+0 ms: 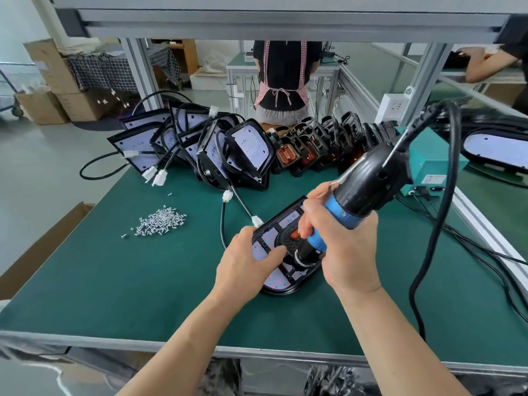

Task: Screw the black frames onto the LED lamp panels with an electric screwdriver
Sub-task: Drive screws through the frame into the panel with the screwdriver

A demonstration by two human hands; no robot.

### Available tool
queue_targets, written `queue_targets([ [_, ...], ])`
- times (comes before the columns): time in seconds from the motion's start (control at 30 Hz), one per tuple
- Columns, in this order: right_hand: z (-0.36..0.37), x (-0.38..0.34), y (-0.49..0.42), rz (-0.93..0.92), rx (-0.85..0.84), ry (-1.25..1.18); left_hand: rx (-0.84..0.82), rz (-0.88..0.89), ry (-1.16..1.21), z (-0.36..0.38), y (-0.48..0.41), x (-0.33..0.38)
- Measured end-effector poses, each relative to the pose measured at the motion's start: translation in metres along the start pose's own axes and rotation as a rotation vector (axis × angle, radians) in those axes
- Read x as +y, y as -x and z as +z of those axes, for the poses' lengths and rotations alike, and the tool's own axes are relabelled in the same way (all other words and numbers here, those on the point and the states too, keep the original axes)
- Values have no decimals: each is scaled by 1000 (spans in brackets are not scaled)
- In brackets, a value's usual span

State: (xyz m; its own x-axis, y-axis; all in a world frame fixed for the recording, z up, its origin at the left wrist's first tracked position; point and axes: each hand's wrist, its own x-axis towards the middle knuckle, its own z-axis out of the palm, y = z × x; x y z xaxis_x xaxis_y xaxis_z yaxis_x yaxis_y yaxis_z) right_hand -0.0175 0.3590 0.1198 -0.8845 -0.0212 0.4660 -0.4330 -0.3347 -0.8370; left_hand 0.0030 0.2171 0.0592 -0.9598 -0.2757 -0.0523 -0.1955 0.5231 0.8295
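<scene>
led lamp panel [276, 279] lying flat on the green-matted table [114, 281], about midway between its left and right edges and nearer the near edge. a pale board dotted with red emitters is seen through the ribs of the black frame [286, 246], a rigid moulded plastic with a glossy rounded rim. the assembly is judged light, stiff and liable to slide on the mat, so it is best steadied by its rim, clear of the emitters. the left hand [245, 261] is clamped on the panel's left side, thumb laid across the top. the right hand [345, 250] is wrapped round the blue grip of the electric screwdriver [368, 181], whose nose is set down on the frame. the tool is judged top-heavy and is tugged by its thick cable [437, 224]. small bright screws [160, 221] are heaped toward the left edge
</scene>
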Motion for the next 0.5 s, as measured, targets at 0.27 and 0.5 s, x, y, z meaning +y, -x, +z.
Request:
queue_targets([
  [0.27,-6,-17,-1,-11,-17,0,-23,1,8,-1,2,4],
  [0.5,-33,-36,-25,-105,153,-137,-28,38,-160,-13,-4,-6],
])
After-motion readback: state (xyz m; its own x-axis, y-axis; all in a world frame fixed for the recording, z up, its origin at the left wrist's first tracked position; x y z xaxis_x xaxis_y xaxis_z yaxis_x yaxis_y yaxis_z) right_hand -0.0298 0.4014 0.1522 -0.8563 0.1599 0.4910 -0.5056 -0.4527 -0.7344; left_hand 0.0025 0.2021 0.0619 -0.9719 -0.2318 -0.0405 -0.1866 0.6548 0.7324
